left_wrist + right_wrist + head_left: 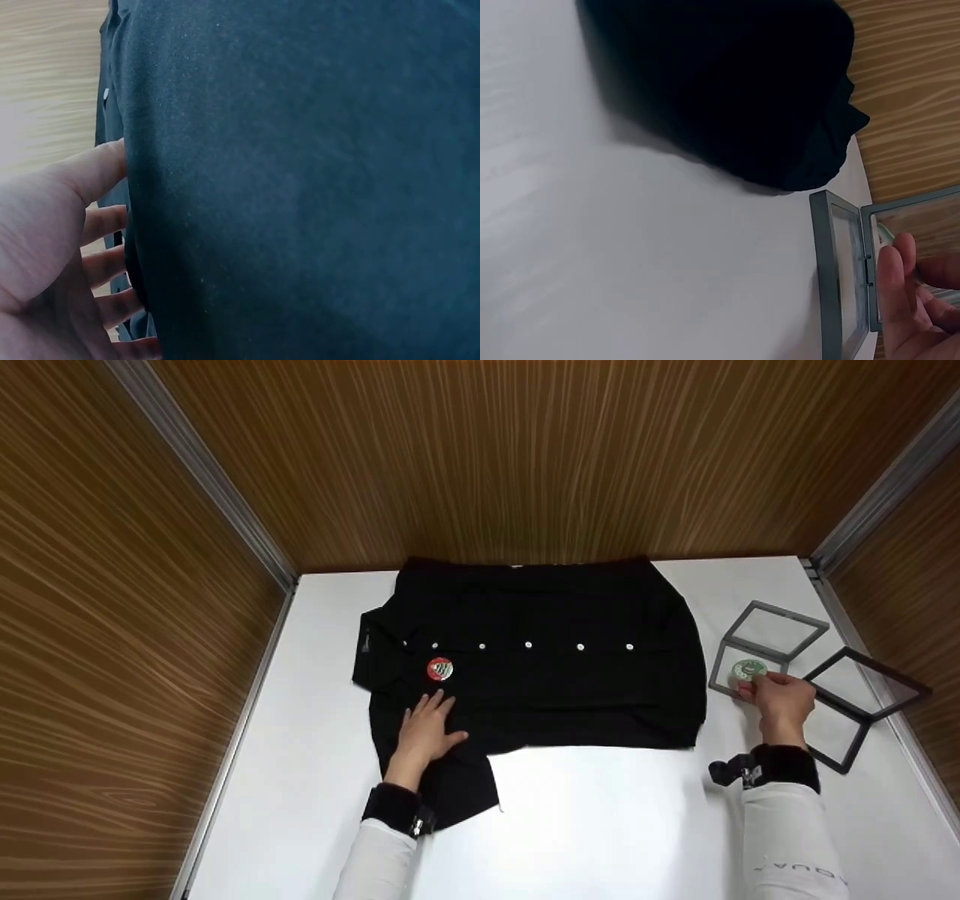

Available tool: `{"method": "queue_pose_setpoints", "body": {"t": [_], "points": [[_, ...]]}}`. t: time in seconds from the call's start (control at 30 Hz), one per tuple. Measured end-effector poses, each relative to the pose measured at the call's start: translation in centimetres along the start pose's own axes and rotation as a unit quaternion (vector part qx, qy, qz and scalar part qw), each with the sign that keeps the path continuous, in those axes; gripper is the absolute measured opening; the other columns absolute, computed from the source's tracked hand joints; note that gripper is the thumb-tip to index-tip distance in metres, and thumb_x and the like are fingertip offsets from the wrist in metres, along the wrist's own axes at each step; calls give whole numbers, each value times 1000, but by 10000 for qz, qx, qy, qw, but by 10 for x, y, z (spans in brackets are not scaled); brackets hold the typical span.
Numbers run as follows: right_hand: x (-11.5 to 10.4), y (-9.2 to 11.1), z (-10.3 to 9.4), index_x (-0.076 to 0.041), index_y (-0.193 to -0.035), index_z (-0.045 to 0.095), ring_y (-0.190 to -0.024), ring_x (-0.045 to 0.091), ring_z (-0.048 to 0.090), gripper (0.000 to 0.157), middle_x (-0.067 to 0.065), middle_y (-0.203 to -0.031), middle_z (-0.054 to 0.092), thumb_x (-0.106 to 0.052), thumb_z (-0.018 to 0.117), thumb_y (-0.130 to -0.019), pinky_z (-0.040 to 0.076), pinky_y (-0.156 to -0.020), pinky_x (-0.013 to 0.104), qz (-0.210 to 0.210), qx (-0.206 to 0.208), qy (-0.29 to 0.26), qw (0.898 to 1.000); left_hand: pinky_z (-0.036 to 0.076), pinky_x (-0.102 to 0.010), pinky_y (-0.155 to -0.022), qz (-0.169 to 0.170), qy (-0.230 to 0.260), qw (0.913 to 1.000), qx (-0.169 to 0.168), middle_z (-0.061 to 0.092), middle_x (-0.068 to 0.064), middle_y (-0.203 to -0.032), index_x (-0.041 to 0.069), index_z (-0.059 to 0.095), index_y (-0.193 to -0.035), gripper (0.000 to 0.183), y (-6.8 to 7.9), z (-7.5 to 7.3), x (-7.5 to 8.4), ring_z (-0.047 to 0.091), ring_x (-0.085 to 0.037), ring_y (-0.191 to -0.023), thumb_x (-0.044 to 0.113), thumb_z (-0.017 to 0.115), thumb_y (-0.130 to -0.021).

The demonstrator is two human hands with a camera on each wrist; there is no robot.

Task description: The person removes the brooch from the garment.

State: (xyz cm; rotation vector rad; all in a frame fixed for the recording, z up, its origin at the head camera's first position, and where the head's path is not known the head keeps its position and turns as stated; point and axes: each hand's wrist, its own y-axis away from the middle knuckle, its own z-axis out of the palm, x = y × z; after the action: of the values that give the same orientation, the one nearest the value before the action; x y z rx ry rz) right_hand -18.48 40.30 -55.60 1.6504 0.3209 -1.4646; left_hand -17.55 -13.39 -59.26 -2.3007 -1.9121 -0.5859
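Observation:
A black shirt (562, 697) with white buttons lies spread across the white table. My left hand (426, 731) rests on its left part with fingers spread, just below a round red badge (440, 669) on the shirt's front. The left wrist view is mostly filled by dark cloth (300, 165). Over at the right, my right hand (784, 699) pinches a round green badge (748, 667) by its edge, over the lower half of an opened grey display frame (716, 663). In the right wrist view the fingers hide most of that badge.
A second opened frame, black (858, 747), lies beside the grey one, close to the right forearm. Wood-grain panels (480, 457) wall the table at the back and both sides. White tabletop (585, 825) shows in front of the shirt.

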Motion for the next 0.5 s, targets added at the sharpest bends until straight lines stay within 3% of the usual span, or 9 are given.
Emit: {"method": "queue_pose_setpoints", "body": {"t": [0.5], "points": [[8,-12,6,7,-107,48,-50,12,67,17,3,-56,60,10,46,-90,56,-61,22,11,157,168,9997,20,-60,-113,-14,267,9996,-119,33,-14,-155,10,48,-145,72,-1,-1,-1,26,-36,-143,41,74,-86]]}}
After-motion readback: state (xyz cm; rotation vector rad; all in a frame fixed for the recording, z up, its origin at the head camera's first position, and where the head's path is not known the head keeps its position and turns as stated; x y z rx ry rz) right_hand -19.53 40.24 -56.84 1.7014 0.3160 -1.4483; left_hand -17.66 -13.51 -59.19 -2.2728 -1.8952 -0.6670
